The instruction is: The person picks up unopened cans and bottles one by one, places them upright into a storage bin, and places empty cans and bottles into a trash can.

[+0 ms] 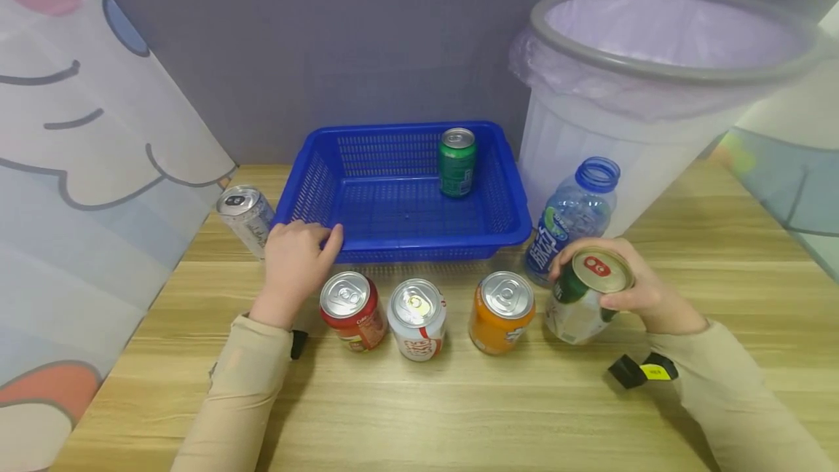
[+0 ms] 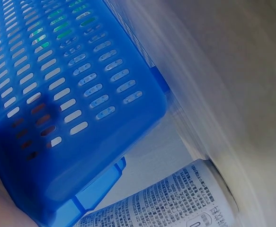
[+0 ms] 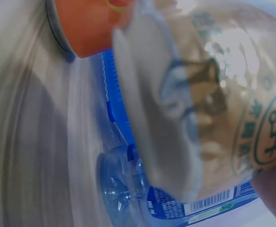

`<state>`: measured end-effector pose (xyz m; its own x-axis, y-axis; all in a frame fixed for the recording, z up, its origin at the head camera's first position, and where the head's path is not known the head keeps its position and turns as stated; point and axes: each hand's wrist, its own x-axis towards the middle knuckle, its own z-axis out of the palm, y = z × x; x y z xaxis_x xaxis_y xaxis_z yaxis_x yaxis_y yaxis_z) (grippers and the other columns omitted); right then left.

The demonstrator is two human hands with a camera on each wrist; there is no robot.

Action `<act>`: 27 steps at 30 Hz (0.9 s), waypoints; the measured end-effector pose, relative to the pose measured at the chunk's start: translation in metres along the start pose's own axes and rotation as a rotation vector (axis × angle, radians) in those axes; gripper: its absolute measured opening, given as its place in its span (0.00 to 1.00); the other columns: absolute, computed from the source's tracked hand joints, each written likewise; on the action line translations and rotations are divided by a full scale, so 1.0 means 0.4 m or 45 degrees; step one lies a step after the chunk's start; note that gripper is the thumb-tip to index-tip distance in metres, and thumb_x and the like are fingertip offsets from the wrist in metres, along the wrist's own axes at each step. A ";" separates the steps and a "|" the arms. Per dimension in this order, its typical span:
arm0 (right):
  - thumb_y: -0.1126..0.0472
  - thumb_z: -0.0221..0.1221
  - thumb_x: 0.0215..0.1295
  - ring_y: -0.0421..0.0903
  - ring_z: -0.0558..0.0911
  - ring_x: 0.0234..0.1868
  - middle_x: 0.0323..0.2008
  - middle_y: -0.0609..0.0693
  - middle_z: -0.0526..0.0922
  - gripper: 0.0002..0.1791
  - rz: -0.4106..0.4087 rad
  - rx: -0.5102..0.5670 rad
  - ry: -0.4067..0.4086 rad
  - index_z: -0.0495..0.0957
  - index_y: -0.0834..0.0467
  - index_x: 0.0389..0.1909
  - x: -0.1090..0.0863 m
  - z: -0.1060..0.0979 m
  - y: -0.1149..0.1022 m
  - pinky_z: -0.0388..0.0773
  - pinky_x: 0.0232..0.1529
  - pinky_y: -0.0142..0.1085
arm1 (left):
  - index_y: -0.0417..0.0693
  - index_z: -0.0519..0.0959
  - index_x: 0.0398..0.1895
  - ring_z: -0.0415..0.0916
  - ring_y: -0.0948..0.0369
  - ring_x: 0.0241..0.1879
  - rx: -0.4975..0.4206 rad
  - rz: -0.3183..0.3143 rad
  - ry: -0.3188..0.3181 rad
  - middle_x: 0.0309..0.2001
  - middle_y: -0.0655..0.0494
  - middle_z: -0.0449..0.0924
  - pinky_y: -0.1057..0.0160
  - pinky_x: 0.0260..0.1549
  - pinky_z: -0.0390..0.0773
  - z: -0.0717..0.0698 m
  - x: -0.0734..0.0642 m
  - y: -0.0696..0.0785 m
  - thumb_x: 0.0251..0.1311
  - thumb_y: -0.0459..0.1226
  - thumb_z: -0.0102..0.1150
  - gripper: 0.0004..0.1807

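Note:
My left hand (image 1: 298, 261) grips the front left corner of a blue plastic basket (image 1: 419, 250), its thumb along the rim. In the left wrist view the slotted basket wall (image 2: 81, 99) fills much of the picture. My right hand (image 1: 639, 286) holds a green and white can (image 1: 570, 312) with a gold lid, fingers and thumb round its upper part. Up close in the right wrist view, that can (image 3: 242, 90) shows its bottom edge above the wooden table. Directly behind it stands an uncapped blue plastic bottle (image 1: 577, 210).
Inside the basket, at the back right, stands a green can (image 1: 457, 166). A red can (image 1: 354, 319), a white can (image 1: 417, 326) and an orange can (image 1: 501, 319) stand in front. Left of the basket is a silver can (image 1: 249, 221). A lined white bin (image 1: 590, 122) rises behind right.

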<state>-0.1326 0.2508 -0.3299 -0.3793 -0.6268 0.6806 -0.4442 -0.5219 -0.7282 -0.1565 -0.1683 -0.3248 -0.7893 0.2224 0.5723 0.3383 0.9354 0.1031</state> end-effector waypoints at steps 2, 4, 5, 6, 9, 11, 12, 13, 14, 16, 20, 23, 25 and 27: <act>0.75 0.51 0.49 0.52 0.79 0.52 0.51 0.63 0.79 0.26 -0.011 0.004 -0.007 0.67 0.76 0.53 0.005 0.001 -0.003 0.74 0.54 0.37 | 0.41 0.81 0.15 0.75 0.48 0.22 0.000 -0.004 -0.001 0.19 0.47 0.81 0.52 0.27 0.66 0.001 0.000 0.000 0.63 0.46 0.46 0.25; 0.75 0.52 0.49 0.52 0.79 0.52 0.51 0.63 0.79 0.25 -0.026 -0.002 -0.011 0.67 0.77 0.52 0.010 0.001 -0.007 0.74 0.54 0.37 | 0.41 0.81 0.16 0.74 0.48 0.22 0.000 -0.006 -0.001 0.19 0.47 0.81 0.52 0.27 0.66 0.001 -0.001 0.000 0.64 0.46 0.46 0.25; 0.75 0.52 0.49 0.52 0.79 0.52 0.51 0.63 0.79 0.25 -0.032 -0.004 -0.010 0.67 0.77 0.52 0.013 0.002 -0.009 0.74 0.54 0.37 | 0.41 0.81 0.15 0.74 0.48 0.22 0.000 -0.007 -0.001 0.19 0.47 0.81 0.52 0.27 0.66 0.001 -0.001 0.000 0.64 0.46 0.46 0.25; 0.75 0.52 0.49 0.53 0.79 0.52 0.51 0.63 0.79 0.25 -0.040 -0.007 -0.013 0.67 0.77 0.52 0.016 0.002 -0.011 0.74 0.55 0.37 | 0.41 0.81 0.15 0.74 0.48 0.22 0.000 -0.007 0.000 0.19 0.47 0.81 0.52 0.27 0.66 0.001 -0.001 0.000 0.64 0.46 0.46 0.25; 0.75 0.53 0.49 0.52 0.79 0.52 0.50 0.63 0.79 0.25 -0.064 -0.025 -0.015 0.67 0.78 0.52 0.027 0.002 -0.019 0.73 0.55 0.36 | 0.41 0.81 0.15 0.74 0.48 0.22 0.000 -0.006 -0.002 0.19 0.47 0.81 0.52 0.27 0.66 0.001 -0.001 0.000 0.64 0.46 0.46 0.25; 0.75 0.53 0.49 0.52 0.79 0.52 0.50 0.63 0.79 0.25 -0.072 -0.045 -0.018 0.67 0.78 0.52 0.034 0.003 -0.026 0.73 0.55 0.36 | 0.41 0.81 0.15 0.74 0.48 0.22 0.000 -0.008 -0.004 0.19 0.47 0.81 0.51 0.28 0.66 0.000 -0.001 0.000 0.64 0.46 0.46 0.25; 0.75 0.53 0.48 0.52 0.79 0.52 0.51 0.63 0.79 0.26 -0.075 -0.052 -0.020 0.67 0.78 0.52 0.039 0.004 -0.029 0.73 0.55 0.36 | 0.41 0.81 0.15 0.75 0.48 0.22 0.000 -0.008 -0.005 0.19 0.47 0.81 0.51 0.28 0.66 0.000 -0.001 0.000 0.64 0.46 0.46 0.25; 0.75 0.53 0.48 0.52 0.79 0.52 0.50 0.63 0.79 0.26 -0.074 -0.066 -0.017 0.67 0.78 0.52 0.043 0.004 -0.034 0.74 0.55 0.36 | 0.41 0.81 0.16 0.75 0.48 0.22 -0.001 -0.007 -0.005 0.19 0.47 0.81 0.51 0.28 0.66 0.000 -0.001 0.000 0.64 0.46 0.46 0.25; 0.75 0.53 0.48 0.52 0.79 0.53 0.50 0.63 0.79 0.26 -0.074 -0.081 -0.019 0.67 0.78 0.52 0.049 0.005 -0.039 0.73 0.55 0.35 | 0.41 0.81 0.16 0.75 0.48 0.22 -0.001 -0.007 -0.005 0.19 0.47 0.81 0.51 0.28 0.66 0.000 -0.001 0.000 0.63 0.46 0.46 0.25; 0.74 0.54 0.48 0.52 0.79 0.52 0.50 0.63 0.79 0.26 -0.076 -0.115 -0.021 0.67 0.78 0.51 0.059 0.005 -0.048 0.73 0.55 0.35 | 0.41 0.81 0.15 0.75 0.48 0.22 -0.001 -0.005 -0.004 0.19 0.47 0.81 0.51 0.28 0.66 0.000 0.000 0.001 0.63 0.46 0.46 0.25; 0.74 0.54 0.47 0.51 0.79 0.52 0.49 0.63 0.80 0.25 -0.076 -0.160 -0.024 0.68 0.77 0.51 0.082 0.006 -0.066 0.74 0.54 0.34 | 0.41 0.80 0.15 0.74 0.48 0.21 -0.007 -0.004 -0.009 0.18 0.47 0.81 0.52 0.27 0.66 0.000 0.002 0.003 0.64 0.46 0.46 0.25; 0.74 0.54 0.47 0.51 0.79 0.51 0.49 0.62 0.80 0.25 -0.053 -0.183 -0.020 0.69 0.76 0.50 0.097 0.008 -0.077 0.75 0.52 0.34 | 0.42 0.80 0.15 0.74 0.48 0.21 -0.014 -0.013 -0.019 0.18 0.47 0.80 0.52 0.28 0.66 -0.001 0.002 0.004 0.64 0.46 0.46 0.25; 0.74 0.55 0.47 0.50 0.79 0.50 0.48 0.61 0.80 0.25 -0.040 -0.196 -0.018 0.69 0.76 0.50 0.106 0.010 -0.083 0.75 0.51 0.33 | 0.41 0.81 0.15 0.74 0.48 0.22 -0.014 -0.020 -0.024 0.18 0.47 0.80 0.52 0.28 0.66 -0.003 0.002 0.004 0.64 0.46 0.46 0.25; 0.74 0.55 0.47 0.50 0.79 0.50 0.48 0.61 0.80 0.25 -0.027 -0.211 -0.011 0.69 0.75 0.50 0.113 0.012 -0.087 0.75 0.51 0.33 | 0.41 0.81 0.16 0.74 0.48 0.22 -0.013 -0.025 -0.029 0.19 0.47 0.81 0.52 0.28 0.66 -0.004 0.001 0.004 0.64 0.46 0.46 0.25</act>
<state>-0.1303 0.2381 -0.2742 -0.3616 -0.6222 0.6943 -0.5803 -0.4327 -0.6900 -0.1554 -0.1672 -0.3232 -0.8075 0.2102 0.5511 0.3276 0.9368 0.1227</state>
